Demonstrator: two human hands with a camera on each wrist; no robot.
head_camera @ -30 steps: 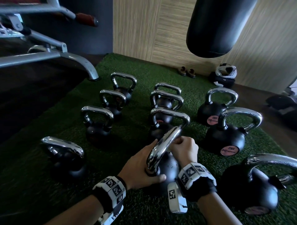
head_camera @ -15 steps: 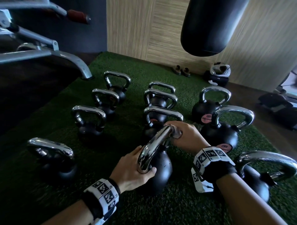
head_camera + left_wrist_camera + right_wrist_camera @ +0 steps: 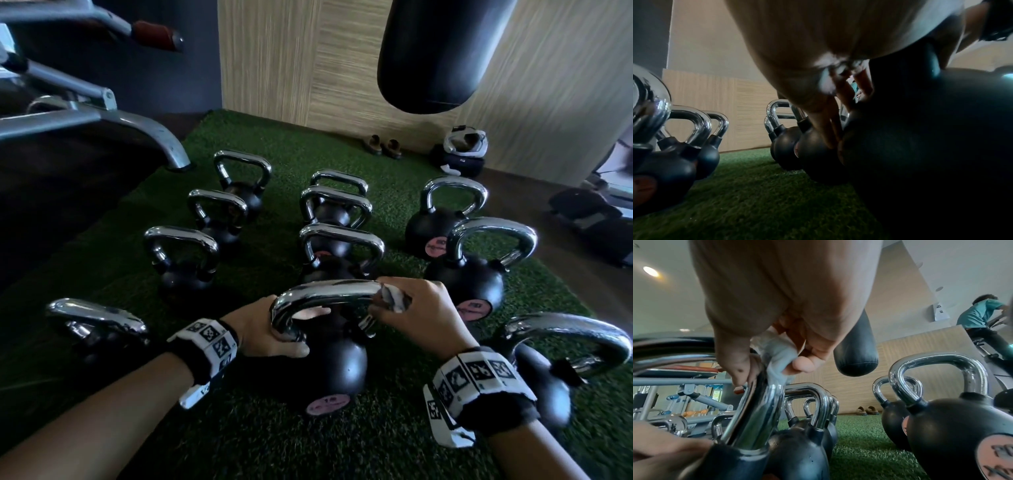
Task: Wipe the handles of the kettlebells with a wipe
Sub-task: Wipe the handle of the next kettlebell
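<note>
Wiping at the right bend of the chrome handle [image 3: 325,291], the right hand [image 3: 416,310] pinches a crumpled wipe [image 3: 392,298] against it while the left hand [image 3: 263,330] curls round the handle's left leg, steadying the near kettlebell [image 3: 330,370] on the turf [image 3: 239,438]. Likely heavy and rigid, that bell; the polished steel looks slippery, the wipe soft and limp. The right wrist view shows thumb and fingertip [image 3: 802,366] clamping the wipe; the head view shows the surrounding rows.

I see the crumpled white wipe [image 3: 394,298] pinched against the black kettlebell's chrome handle [image 3: 325,294], under my fingertips [image 3: 801,365].
</note>
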